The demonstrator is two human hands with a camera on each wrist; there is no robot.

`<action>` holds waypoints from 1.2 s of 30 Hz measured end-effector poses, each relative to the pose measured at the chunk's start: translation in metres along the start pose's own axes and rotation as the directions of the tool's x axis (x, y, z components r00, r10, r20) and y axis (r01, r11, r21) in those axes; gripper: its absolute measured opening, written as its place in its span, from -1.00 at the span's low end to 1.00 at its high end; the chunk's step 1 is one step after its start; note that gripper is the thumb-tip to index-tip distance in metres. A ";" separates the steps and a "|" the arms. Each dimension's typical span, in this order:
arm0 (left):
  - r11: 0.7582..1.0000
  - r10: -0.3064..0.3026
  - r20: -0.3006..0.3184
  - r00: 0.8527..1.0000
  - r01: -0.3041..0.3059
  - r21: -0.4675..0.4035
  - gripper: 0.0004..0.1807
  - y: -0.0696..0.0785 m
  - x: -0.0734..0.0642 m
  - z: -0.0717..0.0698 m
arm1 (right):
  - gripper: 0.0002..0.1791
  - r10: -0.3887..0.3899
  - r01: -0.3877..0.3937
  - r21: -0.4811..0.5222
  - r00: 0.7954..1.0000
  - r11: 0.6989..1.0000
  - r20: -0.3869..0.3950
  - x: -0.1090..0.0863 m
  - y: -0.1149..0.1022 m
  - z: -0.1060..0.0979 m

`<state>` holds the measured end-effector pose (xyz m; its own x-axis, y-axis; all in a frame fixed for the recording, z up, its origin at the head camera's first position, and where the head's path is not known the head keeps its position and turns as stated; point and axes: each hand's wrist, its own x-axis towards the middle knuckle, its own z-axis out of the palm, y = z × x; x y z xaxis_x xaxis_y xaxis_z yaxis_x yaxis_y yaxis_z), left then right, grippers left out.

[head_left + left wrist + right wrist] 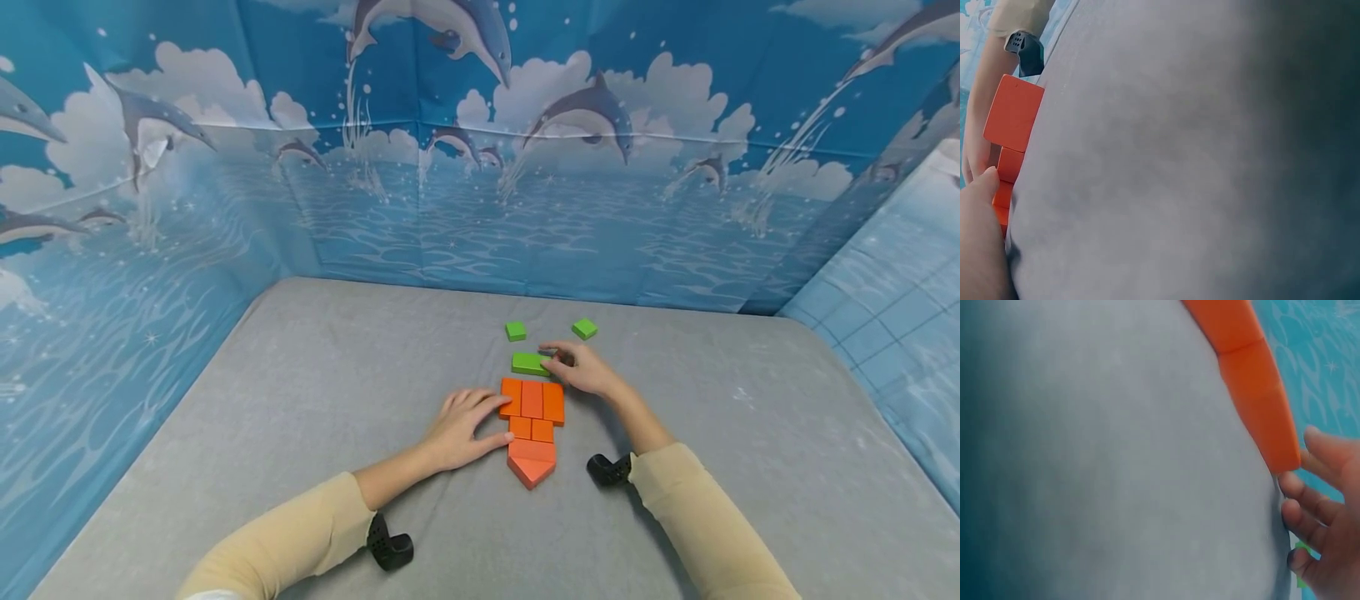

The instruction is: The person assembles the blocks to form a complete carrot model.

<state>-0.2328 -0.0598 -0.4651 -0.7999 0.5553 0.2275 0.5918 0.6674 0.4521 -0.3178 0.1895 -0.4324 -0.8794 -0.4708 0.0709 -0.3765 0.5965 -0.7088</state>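
Observation:
A flat figure of orange blocks [532,400] lies on the grey cloth, with a pointed red-orange block [532,467] at its near end. My left hand [461,429] rests along its left side, fingers spread; the index fingertip touches the left upright block and the thumb the lower part. Just beyond the figure is a green rectangular block [528,363]. My right hand [581,368] holds its right end, thumb against it and index finger at its far side. In the right wrist view, curled fingers [1313,512] show beyond an orange block [1260,394]; the grip itself is hidden.
Two small green blocks, a left one [515,331] and a right one [584,328], lie farther back. The grey cloth [360,358] extends around the blocks. A dolphin-patterned curtain [480,225] stands behind and at both sides.

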 end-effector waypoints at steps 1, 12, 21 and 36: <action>1.000 0.001 -0.001 1.000 -0.001 -0.001 -0.39 0.000 0.000 0.000 | -0.63 0.009 -0.009 -0.010 1.000 1.000 0.002 0.001 0.000 0.000; 1.000 0.014 -0.005 1.000 -0.014 -0.004 -0.39 -0.002 0.000 0.001 | -0.68 0.023 -0.029 0.057 0.995 0.998 0.095 0.001 0.000 -0.005; 1.000 0.012 -0.001 1.000 -0.012 -0.003 -0.39 -0.001 0.000 0.001 | -0.67 0.022 -0.030 0.068 0.993 0.997 0.114 -0.002 0.001 -0.007; 1.000 0.008 0.003 1.000 -0.008 0.004 -0.39 0.000 0.000 0.001 | -0.63 -0.033 0.021 0.106 0.993 0.994 0.112 -0.004 0.006 -0.006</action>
<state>-0.2332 -0.0594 -0.4658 -0.7952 0.5617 0.2284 0.5983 0.6653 0.4465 -0.3185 0.1985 -0.4325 -0.8286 -0.5596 0.0152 -0.3616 0.5142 -0.7777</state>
